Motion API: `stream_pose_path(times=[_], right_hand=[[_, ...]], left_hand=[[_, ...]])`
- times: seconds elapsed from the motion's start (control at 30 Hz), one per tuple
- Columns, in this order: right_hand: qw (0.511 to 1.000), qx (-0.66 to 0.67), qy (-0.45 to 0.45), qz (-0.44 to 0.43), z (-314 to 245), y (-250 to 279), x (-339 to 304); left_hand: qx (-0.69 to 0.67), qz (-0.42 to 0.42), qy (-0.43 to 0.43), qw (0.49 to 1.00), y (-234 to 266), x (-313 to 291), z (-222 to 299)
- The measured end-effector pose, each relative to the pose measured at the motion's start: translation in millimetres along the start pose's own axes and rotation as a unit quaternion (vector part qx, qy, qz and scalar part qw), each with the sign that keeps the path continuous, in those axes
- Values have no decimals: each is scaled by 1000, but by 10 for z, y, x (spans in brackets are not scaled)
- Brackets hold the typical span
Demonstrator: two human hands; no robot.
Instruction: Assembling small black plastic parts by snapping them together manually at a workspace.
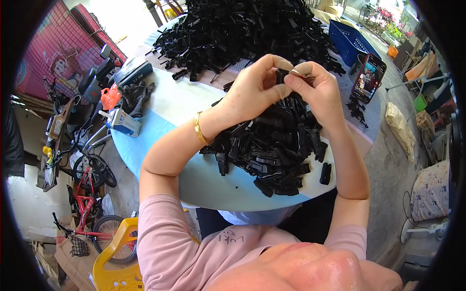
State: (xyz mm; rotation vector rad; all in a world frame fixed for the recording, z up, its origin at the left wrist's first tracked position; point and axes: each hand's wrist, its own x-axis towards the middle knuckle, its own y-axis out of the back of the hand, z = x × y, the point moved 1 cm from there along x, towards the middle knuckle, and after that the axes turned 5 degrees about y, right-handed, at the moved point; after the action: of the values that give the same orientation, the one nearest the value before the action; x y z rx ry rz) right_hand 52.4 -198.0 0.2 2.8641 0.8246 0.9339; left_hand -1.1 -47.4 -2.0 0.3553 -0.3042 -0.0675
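Observation:
Above the table, my two hands meet fingertip to fingertip. My left hand (255, 92) is closed in a pinch on a small black plastic part (281, 75). My right hand (318, 92) is closed too, its thumb and forefinger pressed together against that part; what lies between them is too small to make out. Pale coverings wrap several of my fingertips. Below my hands lies a heap of black plastic parts (262, 150), with one loose black part (325, 173) at its right edge. A much larger pile of black parts (242, 34) rises at the far side.
The round table (160, 111) has a pale cover. At its right stand a phone (369, 80) and a blue plastic basket (352, 41). A small box (125, 122) and dark gloves (137, 97) sit at its left. A yellow chair (114, 262) and red bicycle (86, 208) stand lower left.

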Motion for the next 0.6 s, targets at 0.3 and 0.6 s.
stream_pose_path(times=[0.3,0.6], right_hand=[[987,95,-119,-52,0,45,-21],[987,100,-117,-33,10,-50,-80]], left_hand=[[-96,60,-57,992,46,42,-27],[16,139,-159,977,14,-25,-42]])
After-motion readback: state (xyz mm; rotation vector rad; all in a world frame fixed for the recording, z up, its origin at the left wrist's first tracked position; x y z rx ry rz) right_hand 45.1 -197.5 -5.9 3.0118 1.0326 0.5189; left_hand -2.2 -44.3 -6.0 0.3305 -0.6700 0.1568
